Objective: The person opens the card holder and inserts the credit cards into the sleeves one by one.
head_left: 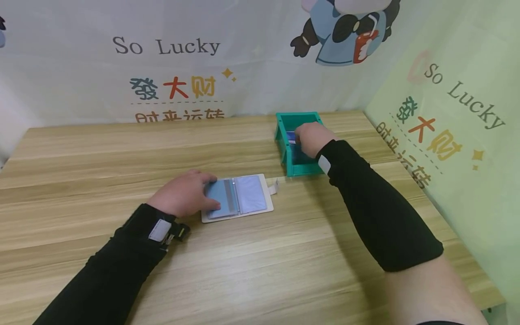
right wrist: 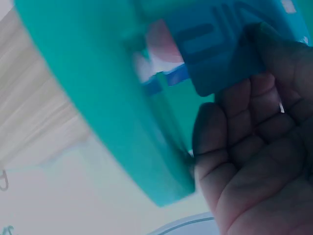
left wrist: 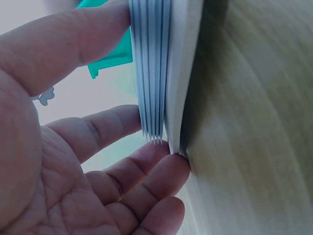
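Note:
An open card holder (head_left: 252, 194) with clear sleeves and a white cover lies flat on the table. My left hand (head_left: 184, 194) grips its left side, thumb over the sleeves. In the left wrist view, the stacked sleeves (left wrist: 151, 68) show edge-on, with curled fingers at their edge and the cover's. Farther right, my right hand (head_left: 314, 137) reaches into a green box (head_left: 304, 169). There it pinches a blue card (right wrist: 210, 54) with dark lettering between thumb and fingers. Another purple-blue card (head_left: 290, 136) shows inside the box, beside the hand.
The wooden table (head_left: 243, 266) spreads around both hands. A white strap tab (head_left: 274, 187) sticks out from the holder's right edge, close to the box. Printed cloth (head_left: 252, 54) hangs behind the table and along its right side.

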The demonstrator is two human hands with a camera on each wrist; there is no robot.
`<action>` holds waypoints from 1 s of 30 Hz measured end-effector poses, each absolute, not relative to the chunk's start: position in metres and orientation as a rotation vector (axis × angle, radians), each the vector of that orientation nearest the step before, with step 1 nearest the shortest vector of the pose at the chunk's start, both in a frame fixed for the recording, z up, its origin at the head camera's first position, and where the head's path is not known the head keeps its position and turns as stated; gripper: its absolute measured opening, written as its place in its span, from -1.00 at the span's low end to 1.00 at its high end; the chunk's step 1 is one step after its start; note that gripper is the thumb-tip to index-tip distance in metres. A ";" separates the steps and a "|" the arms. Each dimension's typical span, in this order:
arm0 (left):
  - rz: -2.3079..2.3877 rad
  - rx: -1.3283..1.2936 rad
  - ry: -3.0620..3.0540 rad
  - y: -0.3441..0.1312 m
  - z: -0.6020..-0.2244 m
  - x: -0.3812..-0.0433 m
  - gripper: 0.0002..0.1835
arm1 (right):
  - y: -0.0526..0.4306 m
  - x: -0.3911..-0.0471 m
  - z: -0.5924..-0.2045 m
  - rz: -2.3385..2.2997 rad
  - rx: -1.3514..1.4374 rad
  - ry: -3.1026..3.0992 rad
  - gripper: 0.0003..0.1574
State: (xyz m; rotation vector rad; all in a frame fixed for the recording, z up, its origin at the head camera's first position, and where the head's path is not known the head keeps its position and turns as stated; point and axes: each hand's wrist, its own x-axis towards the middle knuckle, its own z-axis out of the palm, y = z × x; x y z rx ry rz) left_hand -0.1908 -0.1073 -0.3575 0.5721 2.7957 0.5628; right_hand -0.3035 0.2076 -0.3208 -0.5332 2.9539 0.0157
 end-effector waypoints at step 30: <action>0.569 0.575 2.771 -0.111 -0.358 -0.192 -0.23 | 0.200 -0.258 -0.289 -1.016 -0.339 2.941 -0.75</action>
